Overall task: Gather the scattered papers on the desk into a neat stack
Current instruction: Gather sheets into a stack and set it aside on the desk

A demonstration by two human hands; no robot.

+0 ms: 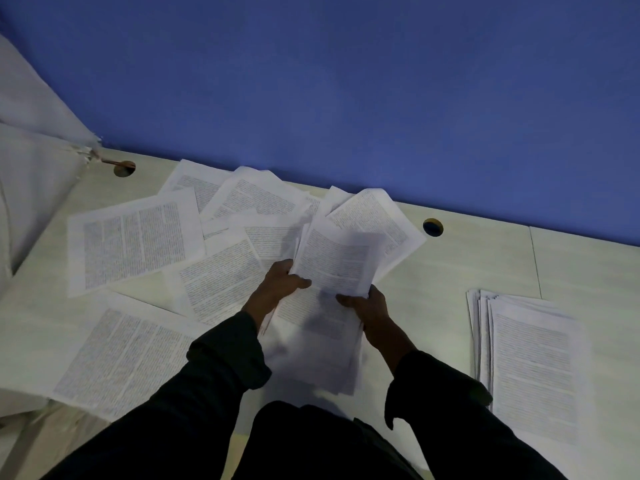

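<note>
Printed white sheets lie scattered over the pale desk [467, 265]: one at the far left [135, 239], one at the near left [121, 355], several overlapping toward the back wall [249, 197]. My left hand [280, 284] and my right hand [369, 303] both grip a small bundle of papers [337, 261], lifted and tilted above the desk centre. More sheets [322, 341] lie beneath the hands. A gathered stack [533, 358], slightly fanned, rests at the right.
A blue partition wall [346, 98] runs along the desk's back edge. Two round cable holes [433, 227] [124, 168] sit near that edge. A grey-white fabric panel [31, 161] stands at the left. My dark sleeves fill the bottom.
</note>
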